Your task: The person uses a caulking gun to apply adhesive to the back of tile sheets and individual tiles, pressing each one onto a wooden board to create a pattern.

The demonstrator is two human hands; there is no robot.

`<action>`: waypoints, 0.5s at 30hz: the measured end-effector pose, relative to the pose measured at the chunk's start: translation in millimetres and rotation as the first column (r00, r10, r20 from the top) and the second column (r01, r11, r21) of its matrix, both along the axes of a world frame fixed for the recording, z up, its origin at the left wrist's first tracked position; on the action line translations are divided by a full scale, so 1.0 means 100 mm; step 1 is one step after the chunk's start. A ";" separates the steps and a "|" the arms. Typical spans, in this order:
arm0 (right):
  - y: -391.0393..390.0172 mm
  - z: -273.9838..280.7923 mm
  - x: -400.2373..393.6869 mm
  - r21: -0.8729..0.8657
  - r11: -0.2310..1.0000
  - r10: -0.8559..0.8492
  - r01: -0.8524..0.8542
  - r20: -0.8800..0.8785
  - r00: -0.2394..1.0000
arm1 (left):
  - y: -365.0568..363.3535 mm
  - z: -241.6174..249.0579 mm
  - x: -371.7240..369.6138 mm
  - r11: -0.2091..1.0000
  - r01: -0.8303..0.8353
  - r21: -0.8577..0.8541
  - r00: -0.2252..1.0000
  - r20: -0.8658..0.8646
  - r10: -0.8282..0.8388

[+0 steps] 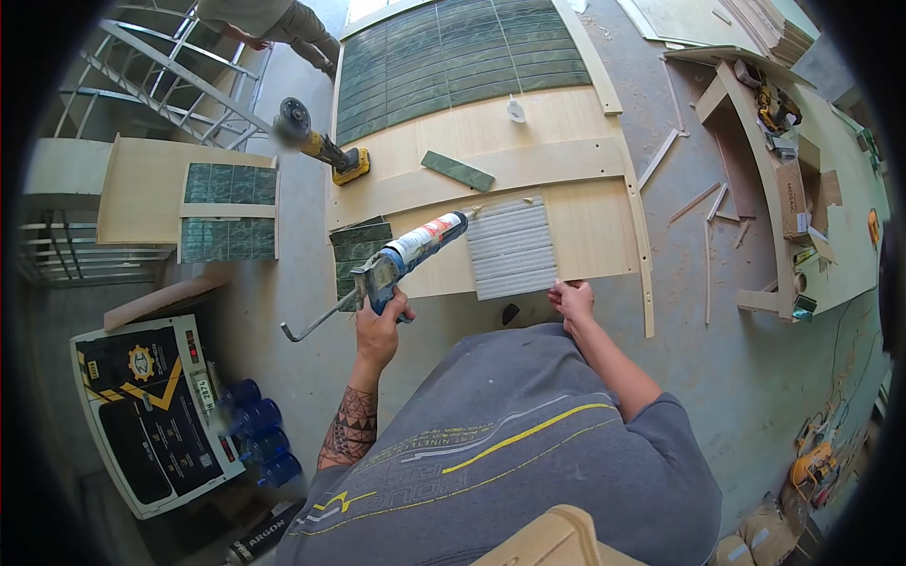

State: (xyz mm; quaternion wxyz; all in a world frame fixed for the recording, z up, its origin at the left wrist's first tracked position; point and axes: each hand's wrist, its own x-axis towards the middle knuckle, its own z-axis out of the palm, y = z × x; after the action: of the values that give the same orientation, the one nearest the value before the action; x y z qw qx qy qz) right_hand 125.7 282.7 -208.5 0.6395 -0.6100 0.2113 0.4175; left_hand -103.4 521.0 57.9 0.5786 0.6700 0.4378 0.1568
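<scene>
My left hand (381, 332) is wrapped around the handle of a caulking gun (421, 243) with a cartridge in it. Its nozzle points at the upper left part of a tile sheet (512, 247), lying pale ribbed back up on a wooden panel (595, 231). At the sheet's lower right corner, my right hand (573, 302) is closed, fingertips pinching the edge. Green tiles (462, 61) cover the panel's far part. A loose green tile strip (458, 171) rests just beyond the sheet. Left of the gun lies another green tile sheet (354, 247), partly hidden.
A yellow-black cordless grinder (330, 154) stands on the panel's left edge. To the right, a wooden cabinet (755, 179) bears tools and a cardboard box (795, 200). Wood offcuts (658, 160) litter the floor. Another person (283, 26) stands at the far left, near a metal frame (179, 80).
</scene>
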 end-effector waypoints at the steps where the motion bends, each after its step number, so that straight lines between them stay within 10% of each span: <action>1: -0.01 0.01 0.00 -0.001 1.000 0.007 -0.007 -0.005 1.000 | -0.01 0.03 -0.01 1.000 0.012 -0.001 1.000 0.011 -0.012; 15: -0.03 0.06 0.01 -0.039 0.973 0.231 -0.229 0.045 0.972 | -0.33 -0.17 0.37 0.972 0.152 -0.180 0.988 0.068 -0.141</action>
State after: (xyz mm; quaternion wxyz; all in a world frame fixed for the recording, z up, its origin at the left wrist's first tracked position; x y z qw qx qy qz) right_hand 127.0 280.1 -202.2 0.5815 -0.6511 0.1302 0.4700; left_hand -66.6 488.0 40.4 0.6599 0.6395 0.3837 0.0908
